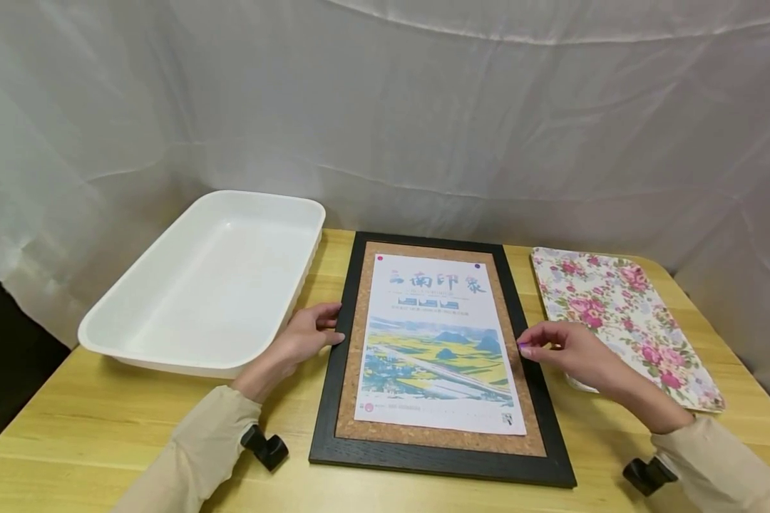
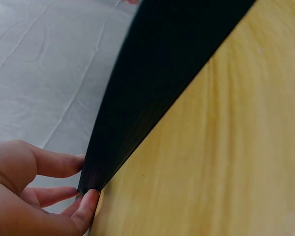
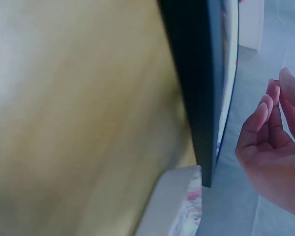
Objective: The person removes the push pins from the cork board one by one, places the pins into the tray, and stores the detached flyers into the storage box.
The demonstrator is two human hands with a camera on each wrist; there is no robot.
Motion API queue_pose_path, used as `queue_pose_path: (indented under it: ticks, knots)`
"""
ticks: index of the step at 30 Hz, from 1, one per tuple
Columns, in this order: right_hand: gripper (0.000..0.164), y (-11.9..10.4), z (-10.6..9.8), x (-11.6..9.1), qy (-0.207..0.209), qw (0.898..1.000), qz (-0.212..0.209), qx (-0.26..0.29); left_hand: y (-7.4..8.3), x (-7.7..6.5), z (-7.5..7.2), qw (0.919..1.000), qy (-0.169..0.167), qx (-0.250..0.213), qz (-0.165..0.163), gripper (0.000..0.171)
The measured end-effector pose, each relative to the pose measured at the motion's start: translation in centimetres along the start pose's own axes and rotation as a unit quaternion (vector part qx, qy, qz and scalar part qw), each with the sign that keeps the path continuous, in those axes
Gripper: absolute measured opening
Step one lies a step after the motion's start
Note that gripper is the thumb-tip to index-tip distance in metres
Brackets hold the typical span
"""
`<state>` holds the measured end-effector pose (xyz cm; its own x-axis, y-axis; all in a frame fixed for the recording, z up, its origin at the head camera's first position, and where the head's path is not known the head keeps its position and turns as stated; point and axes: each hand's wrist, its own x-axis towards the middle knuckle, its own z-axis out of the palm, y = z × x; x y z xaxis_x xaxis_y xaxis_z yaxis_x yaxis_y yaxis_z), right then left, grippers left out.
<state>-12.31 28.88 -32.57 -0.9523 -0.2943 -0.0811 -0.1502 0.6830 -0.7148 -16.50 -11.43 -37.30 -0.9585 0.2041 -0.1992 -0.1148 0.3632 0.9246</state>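
Note:
A corkboard in a black frame lies flat on the table. On it is a printed landscape poster, held at its top corners by a pink push pin and a purple push pin. My left hand has its fingertips and thumb against the frame's left side. Above the frame's right side, my right hand pinches a small purple push pin between thumb and index finger. In the right wrist view those fingertips meet above the board.
A white plastic tub stands left of the frame. To the right lies a flower-patterned tray. The wooden table backs onto a pale grey cloth. Each sleeve carries a black wrist mount.

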Motion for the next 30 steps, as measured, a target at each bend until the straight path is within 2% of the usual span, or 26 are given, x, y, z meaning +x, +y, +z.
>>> queue_pose_path:
  ticks: [4,12,23,30]
  knots:
    - [0.022,-0.4,-0.5,0.3,0.008,1.000,0.015,-0.001,0.0,0.0,0.0,1.0000,0.000,0.000,0.000,0.061]
    - [0.026,-0.6,-1.7,1.5,0.030,0.998,0.020,-0.046,-0.1,-0.1,0.0,1.0000,0.004,0.002,-0.003,0.061]
    - [0.043,1.3,-4.1,3.7,0.061,0.996,0.063,-0.018,0.0,-0.1,0.0,1.0000,0.004,-0.002,-0.005,0.061]
    - [0.042,2.8,-5.2,4.7,0.088,0.994,0.071,-0.011,0.2,-0.1,0.1,1.0000,0.005,-0.001,-0.006,0.061]
